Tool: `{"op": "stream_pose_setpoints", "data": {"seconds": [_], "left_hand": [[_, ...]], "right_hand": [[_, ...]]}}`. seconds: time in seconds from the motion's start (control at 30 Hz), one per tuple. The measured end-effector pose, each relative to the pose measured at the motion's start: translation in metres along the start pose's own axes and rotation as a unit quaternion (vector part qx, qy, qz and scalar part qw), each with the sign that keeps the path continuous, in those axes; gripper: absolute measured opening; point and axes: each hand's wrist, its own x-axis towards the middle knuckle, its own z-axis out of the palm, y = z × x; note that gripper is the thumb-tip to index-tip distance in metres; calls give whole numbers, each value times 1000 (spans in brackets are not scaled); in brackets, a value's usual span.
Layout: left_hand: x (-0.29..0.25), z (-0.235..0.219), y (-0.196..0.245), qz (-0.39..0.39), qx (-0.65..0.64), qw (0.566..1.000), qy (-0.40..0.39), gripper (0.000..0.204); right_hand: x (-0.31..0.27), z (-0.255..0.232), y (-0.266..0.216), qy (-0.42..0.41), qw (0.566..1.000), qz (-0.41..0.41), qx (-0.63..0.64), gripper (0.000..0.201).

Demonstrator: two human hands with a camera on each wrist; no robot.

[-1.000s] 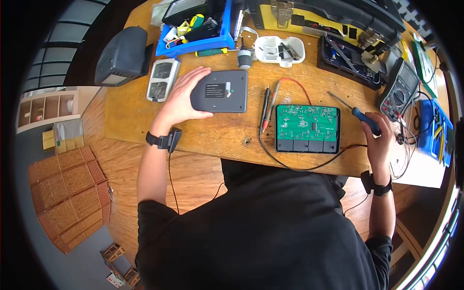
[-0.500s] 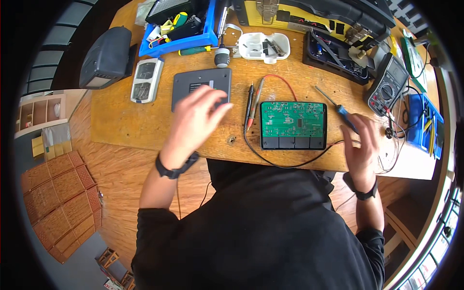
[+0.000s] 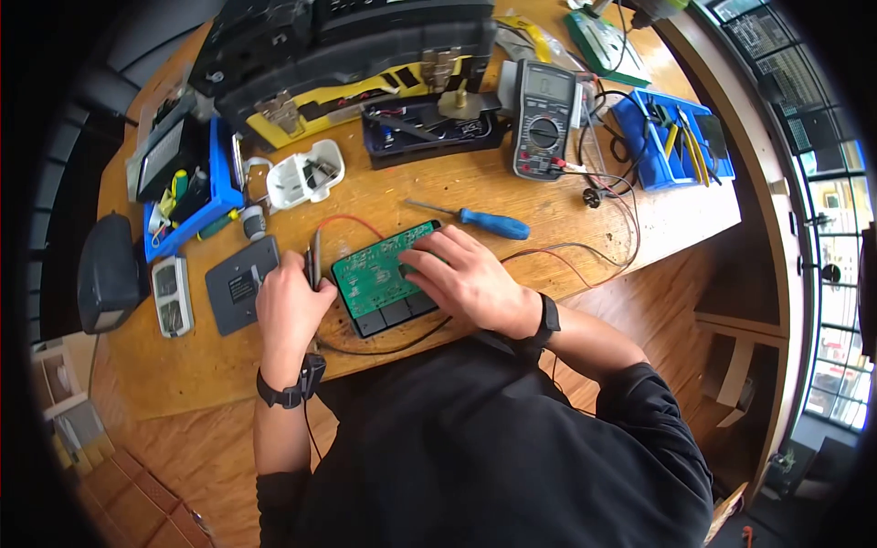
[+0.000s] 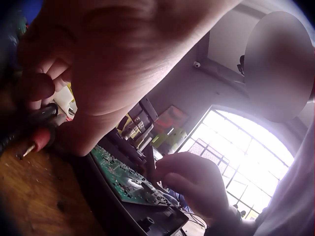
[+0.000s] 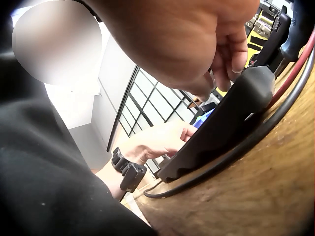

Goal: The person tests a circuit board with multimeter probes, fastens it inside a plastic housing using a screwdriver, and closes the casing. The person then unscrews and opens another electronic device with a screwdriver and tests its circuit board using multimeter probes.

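A green circuit board (image 3: 370, 274) in a black case (image 3: 397, 315) lies on the table in front of the person. Just left of it, the left hand (image 3: 290, 306) pinches a pair of test probes (image 3: 317, 258); the red probe's (image 4: 42, 137) metal tip sticks out below the fingers in the left wrist view. Over the board's right part hovers the right hand (image 3: 466, 288), fingers loosely bent with the tips close above the components. A blue-handled screwdriver (image 3: 493, 225) lies on the wood behind the right hand. Beside the left hand rests a grey back cover (image 3: 233, 283).
A multimeter (image 3: 545, 119) with leads trailing over the table stands at the back right, near a blue bin (image 3: 662, 137) of pliers. Behind the board are a white case (image 3: 292, 192) and a black-yellow toolbox (image 3: 338, 110). Another blue bin (image 3: 215, 173) stands at left.
The left hand has left the grey cover and moved right to the probes. The right hand has let go of the screwdriver and come left over the board. The head view has turned right.
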Motion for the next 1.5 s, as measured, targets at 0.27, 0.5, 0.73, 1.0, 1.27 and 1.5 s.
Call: {"op": "stream_pose_setpoints", "data": {"seconds": [0.27, 0.5, 0.73, 1.0, 1.27, 1.5], "left_hand": [[-10, -7, 4, -19, -187, 980, 59, 21], [-34, -10, 61, 152, -284, 944, 69, 26], [-30, -27, 74, 185, -351, 913, 96, 24], [-24, -21, 47, 106, -405, 897, 144, 19], [-32, -30, 62, 226, -331, 900, 169, 18], [-19, -31, 75, 227, -320, 899, 192, 18]], "right_hand": [[-12, -2, 2, -25, 998, 59, 16, 51], [11, -20, -4, 33, 998, -40, -34, 69], [33, -16, 5, 68, 992, -102, -4, 49], [33, -32, 15, 77, 994, -61, -54, 30], [26, -53, -9, 110, 991, 79, 18, 31], [23, -57, -13, 112, 993, 29, 27, 29]]}}
